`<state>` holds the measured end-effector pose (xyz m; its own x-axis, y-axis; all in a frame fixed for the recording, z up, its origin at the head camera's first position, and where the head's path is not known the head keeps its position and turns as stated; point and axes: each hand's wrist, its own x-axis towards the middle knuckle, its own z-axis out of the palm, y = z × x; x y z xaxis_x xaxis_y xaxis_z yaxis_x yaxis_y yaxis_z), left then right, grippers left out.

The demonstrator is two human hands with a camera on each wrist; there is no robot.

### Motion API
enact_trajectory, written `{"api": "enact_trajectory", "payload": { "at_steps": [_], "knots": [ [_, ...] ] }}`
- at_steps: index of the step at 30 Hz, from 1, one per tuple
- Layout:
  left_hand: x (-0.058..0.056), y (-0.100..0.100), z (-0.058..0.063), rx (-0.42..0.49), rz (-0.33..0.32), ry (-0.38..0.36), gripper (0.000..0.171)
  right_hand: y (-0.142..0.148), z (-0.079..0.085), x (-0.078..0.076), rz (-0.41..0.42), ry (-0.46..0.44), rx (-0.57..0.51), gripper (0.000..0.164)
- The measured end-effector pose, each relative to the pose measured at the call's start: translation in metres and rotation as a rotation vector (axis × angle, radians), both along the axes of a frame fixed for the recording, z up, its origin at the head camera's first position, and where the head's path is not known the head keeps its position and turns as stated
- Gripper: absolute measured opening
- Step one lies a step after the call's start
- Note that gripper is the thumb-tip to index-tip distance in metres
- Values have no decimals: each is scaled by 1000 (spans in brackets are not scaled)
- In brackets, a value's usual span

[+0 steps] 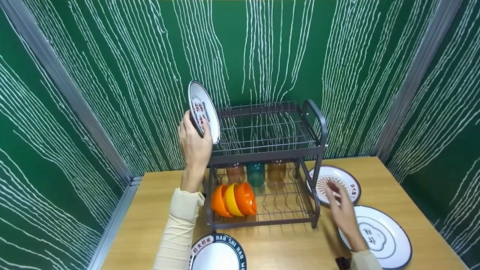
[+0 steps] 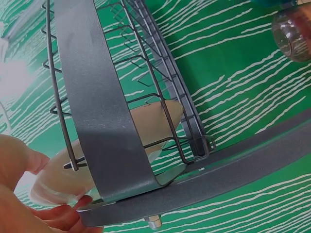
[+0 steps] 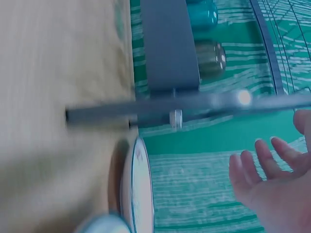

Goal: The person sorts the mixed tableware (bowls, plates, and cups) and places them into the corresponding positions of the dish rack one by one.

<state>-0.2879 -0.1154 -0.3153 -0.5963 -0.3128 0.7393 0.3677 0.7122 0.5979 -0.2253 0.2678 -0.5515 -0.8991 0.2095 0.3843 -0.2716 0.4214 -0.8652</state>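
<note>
My left hand (image 1: 195, 146) grips a white dark-rimmed plate (image 1: 210, 116) by its lower edge, thumb on the printed face. The plate is tilted nearly upright at the left end of the top tier of a dark two-tier dish rack (image 1: 266, 153). Seen from the left wrist, the rack's end bar hides part of the plate (image 2: 150, 121). Fingers spread and holding nothing, my right hand (image 1: 345, 217) hovers right of the rack. Near it on the table are a sunburst-patterned plate (image 1: 339, 175) and a larger white plate (image 1: 393, 236).
Orange and yellow bowls (image 1: 244, 198) lean together on the lower tier's left side. Behind them stand tinted glasses (image 1: 255, 174). A plate with a lettered dark rim (image 1: 237, 247) lies on the wooden table (image 1: 142, 217) in front. Green white-streaked walls (image 1: 360, 75) enclose the table.
</note>
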Motion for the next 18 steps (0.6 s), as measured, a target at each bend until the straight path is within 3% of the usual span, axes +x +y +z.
{"api": "enact_trajectory", "payload": {
  "at_steps": [7,12,18],
  "knots": [
    [11,2,-5,-3,13,31,55,35,-9,20,-131,-70,93,50],
    [27,3,-9,16,28,81,55,49,-14,29,-192,-188,136,62],
    [47,10,-10,14,5,125,54,69,-23,37,-296,-304,237,64]
  ]
}}
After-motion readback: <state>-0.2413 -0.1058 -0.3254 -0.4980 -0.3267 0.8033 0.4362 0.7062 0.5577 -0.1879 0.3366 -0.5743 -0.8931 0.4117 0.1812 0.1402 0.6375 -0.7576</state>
